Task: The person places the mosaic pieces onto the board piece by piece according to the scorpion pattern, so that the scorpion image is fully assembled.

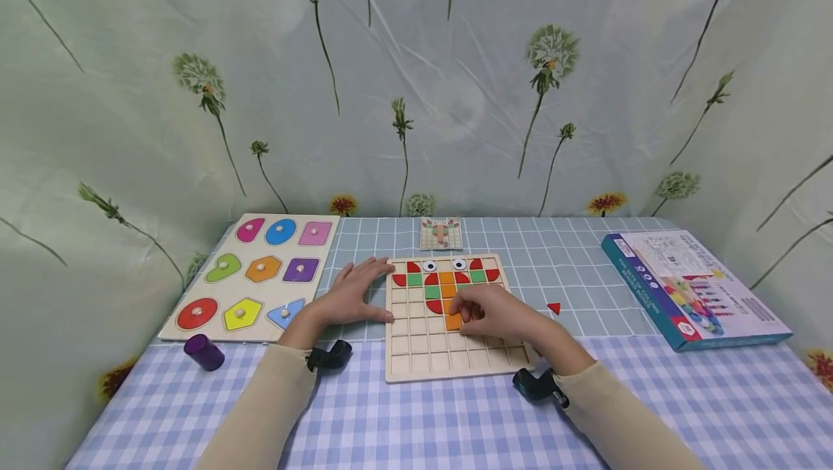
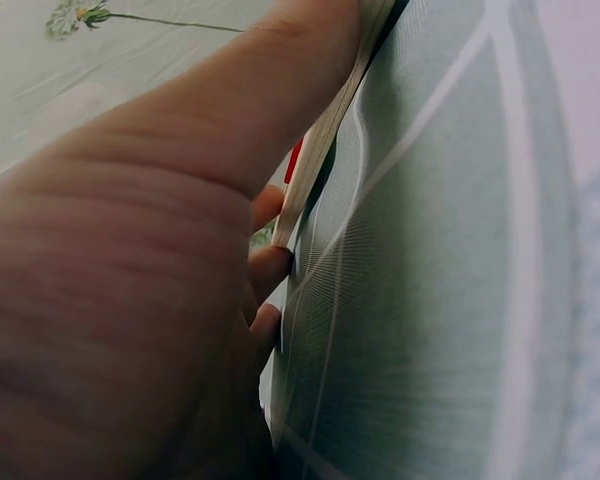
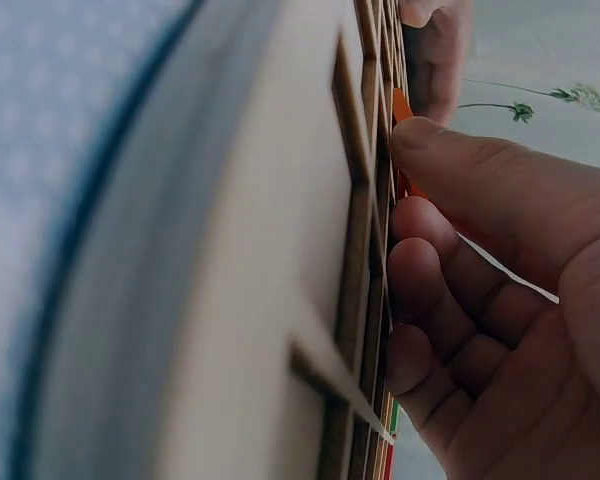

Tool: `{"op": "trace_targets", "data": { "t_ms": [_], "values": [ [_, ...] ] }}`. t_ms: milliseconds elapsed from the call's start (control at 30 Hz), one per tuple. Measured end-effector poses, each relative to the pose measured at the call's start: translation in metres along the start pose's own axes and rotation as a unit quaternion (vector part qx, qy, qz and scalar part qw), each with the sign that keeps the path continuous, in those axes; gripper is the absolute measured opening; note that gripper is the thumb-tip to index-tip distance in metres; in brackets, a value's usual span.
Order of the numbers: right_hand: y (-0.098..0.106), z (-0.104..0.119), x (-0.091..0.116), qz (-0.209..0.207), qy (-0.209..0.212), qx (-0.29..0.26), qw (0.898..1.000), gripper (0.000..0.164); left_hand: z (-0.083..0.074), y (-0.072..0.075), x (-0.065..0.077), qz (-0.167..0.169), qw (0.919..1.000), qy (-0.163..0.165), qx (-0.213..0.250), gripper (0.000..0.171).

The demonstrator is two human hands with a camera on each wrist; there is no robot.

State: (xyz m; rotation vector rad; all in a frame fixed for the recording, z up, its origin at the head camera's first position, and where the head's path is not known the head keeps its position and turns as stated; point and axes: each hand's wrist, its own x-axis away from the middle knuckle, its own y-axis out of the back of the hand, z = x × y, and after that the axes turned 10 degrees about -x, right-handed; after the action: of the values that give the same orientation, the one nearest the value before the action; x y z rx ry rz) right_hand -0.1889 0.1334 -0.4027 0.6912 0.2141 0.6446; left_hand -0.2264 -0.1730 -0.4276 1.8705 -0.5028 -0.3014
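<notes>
A wooden grid board (image 1: 416, 365) lies in the middle of the table, its upper cells filled with red, green and orange tiles and two round eye pieces. My right hand (image 1: 491, 311) is over the middle of it, thumb and fingers pinching an orange square tile (image 1: 453, 322) at the foot of an orange column. From the right wrist, the orange tile (image 3: 401, 104) shows tilted under the thumb. Spread at the board's left edge, my left hand (image 1: 351, 295) touches the rim with its fingertips and thumb. In the left wrist view the palm hides most of the board.
A small pattern card (image 1: 441, 233) stands behind the board. To the left are a knobbed shape puzzle (image 1: 267, 292) and a purple cylinder (image 1: 204, 352). A red triangle tile (image 1: 554, 308) lies right of the board, and a flat toy box (image 1: 709, 289) is farther right.
</notes>
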Motion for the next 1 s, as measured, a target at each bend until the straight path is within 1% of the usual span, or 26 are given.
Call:
{"op": "trace_targets", "data": {
  "t_ms": [233,467,600,700,767,867,1000],
  "values": [
    [0.0,0.0,0.0,-0.005,-0.012,0.018,1.0,0.014,-0.001,0.0,0.001,0.001,1.0,-0.003,0.001,0.101],
    [0.004,0.001,0.002,0.014,-0.014,0.018,1.0,0.013,0.0,0.001,0.002,0.012,0.9998,-0.006,-0.015,0.103],
    [0.013,0.002,0.005,0.018,-0.009,0.016,1.0,0.016,0.0,0.001,0.001,0.015,0.9998,-0.003,-0.015,0.104],
    [0.022,0.002,0.008,0.009,-0.015,0.012,1.0,0.019,-0.001,0.001,0.001,0.017,0.9998,-0.002,-0.012,0.104],
    [0.029,0.001,0.01,0.002,-0.023,0.008,1.0,0.021,-0.001,0.001,0.001,0.019,0.9997,0.0,-0.014,0.105],
    [0.039,0.0,0.013,-0.013,-0.048,0.003,0.999,0.022,-0.001,0.0,0.0,0.021,0.9996,0.005,-0.017,0.105],
    [0.049,-0.006,0.017,-0.03,-0.069,0.009,0.997,0.024,-0.001,-0.001,-0.002,0.022,0.9995,0.01,-0.018,0.105]
  ]
}}
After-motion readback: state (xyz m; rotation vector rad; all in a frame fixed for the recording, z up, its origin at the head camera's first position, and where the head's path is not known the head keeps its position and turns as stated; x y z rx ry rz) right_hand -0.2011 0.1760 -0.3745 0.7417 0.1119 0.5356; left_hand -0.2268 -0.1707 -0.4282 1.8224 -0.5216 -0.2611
